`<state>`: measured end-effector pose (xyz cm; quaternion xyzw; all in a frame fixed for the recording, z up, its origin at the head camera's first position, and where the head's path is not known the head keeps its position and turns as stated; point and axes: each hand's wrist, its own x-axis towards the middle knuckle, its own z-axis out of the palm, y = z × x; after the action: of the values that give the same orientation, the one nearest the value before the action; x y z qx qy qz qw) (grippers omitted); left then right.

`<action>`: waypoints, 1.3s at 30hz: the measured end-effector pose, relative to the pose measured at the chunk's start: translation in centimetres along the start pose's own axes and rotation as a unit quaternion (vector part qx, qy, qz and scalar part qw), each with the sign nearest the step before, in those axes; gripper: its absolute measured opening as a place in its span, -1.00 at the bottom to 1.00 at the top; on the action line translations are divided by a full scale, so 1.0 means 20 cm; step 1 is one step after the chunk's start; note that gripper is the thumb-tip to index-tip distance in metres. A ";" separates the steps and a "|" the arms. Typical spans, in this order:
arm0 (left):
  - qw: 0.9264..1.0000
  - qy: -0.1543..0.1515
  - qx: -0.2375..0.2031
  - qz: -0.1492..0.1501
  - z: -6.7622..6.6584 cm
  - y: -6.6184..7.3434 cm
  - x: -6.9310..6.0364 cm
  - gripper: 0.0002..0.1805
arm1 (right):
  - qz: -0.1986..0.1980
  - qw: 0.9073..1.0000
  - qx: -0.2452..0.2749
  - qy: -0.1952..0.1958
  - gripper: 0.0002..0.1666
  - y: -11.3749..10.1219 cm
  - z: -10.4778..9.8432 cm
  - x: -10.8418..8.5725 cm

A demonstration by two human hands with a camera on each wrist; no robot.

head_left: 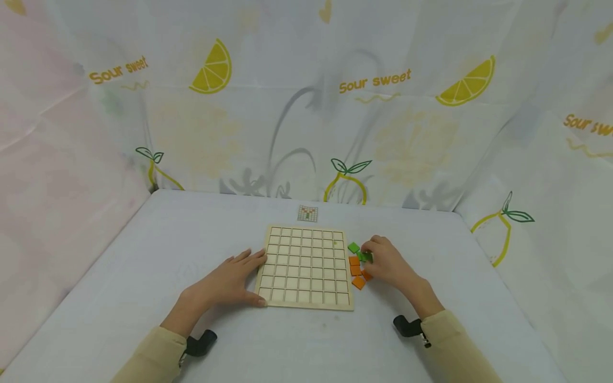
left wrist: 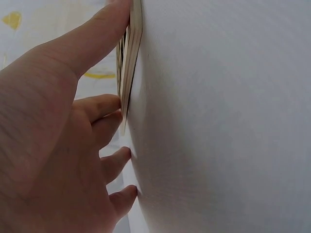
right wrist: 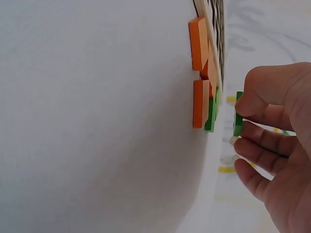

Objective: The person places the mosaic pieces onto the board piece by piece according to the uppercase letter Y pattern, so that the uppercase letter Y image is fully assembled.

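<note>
A square wooden grid board (head_left: 306,267) lies flat on the table. Along its left edge rests my left hand (head_left: 230,281), fingers spread and mostly straight; in the left wrist view the thumb (left wrist: 99,36) and fingertips touch the board's side (left wrist: 131,63). My right hand (head_left: 390,264) is just right of the board and pinches a green tile (right wrist: 238,114) between thumb and fingers, raised off the table. Beneath and beside that hand lie several orange tiles (head_left: 355,270) and green tiles (head_left: 353,248), close to the board's right edge. The hand partly hides some of them.
A small card (head_left: 307,213) with a coloured grid pattern lies behind the board. White cloth covers the table (head_left: 306,346), and a printed curtain (head_left: 268,122) hangs around its back and sides. Dark wrist devices (head_left: 201,343) sit at both cuffs.
</note>
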<state>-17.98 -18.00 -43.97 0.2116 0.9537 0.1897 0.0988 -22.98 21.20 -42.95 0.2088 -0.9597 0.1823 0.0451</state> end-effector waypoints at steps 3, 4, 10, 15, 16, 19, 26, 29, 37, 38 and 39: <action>1.000 -0.002 0.000 -0.005 0.00 0.00 0.00 0.20 | -0.004 1.000 0.009 0.001 -0.70 -0.03 0.01 0.00; 1.000 -0.002 0.001 -0.005 0.00 0.00 0.00 0.20 | -0.005 1.000 0.011 0.001 -0.70 -0.04 0.01 0.00; 1.000 -0.002 0.004 -0.008 0.00 0.00 0.00 0.19 | -0.022 1.000 0.011 0.002 -0.70 -0.09 0.03 0.00; 1.000 0.002 0.000 -0.005 0.00 0.00 0.00 0.18 | -0.036 0.999 0.007 0.007 -0.70 -0.14 0.04 0.00; 1.000 0.003 -0.001 -0.004 0.00 0.00 0.00 0.17 | -0.040 0.999 0.005 0.005 -0.70 -0.15 0.04 0.00; 1.000 0.009 -0.001 0.002 0.00 0.00 -0.01 0.17 | -0.044 0.999 0.005 -0.008 -0.69 -0.18 0.05 0.01; 1.000 0.005 -0.001 -0.002 -0.01 0.00 -0.01 0.17 | -0.048 0.999 0.010 -0.020 -0.72 -0.25 0.07 0.02; 1.000 0.006 -0.003 -0.001 -0.01 0.00 -0.01 0.17 | -0.053 0.998 0.008 -0.022 -0.73 -0.28 0.10 0.04; 1.000 0.000 0.001 -0.010 0.00 0.00 0.00 0.17 | -0.077 0.997 0.005 -0.013 -0.77 -0.34 0.12 0.06; 1.000 0.001 0.002 -0.010 0.00 0.00 0.00 0.17 | -0.080 0.997 0.008 -0.012 -0.77 -0.35 0.13 0.06; 1.000 0.001 0.002 -0.009 0.00 0.00 0.00 0.17 | -0.081 0.997 0.010 -0.013 -0.78 -0.36 0.13 0.06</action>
<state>-18.03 -17.93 -43.86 0.2028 0.9560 0.1871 0.0997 -21.05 13.77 -42.79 0.2884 -0.9384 0.1848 0.0455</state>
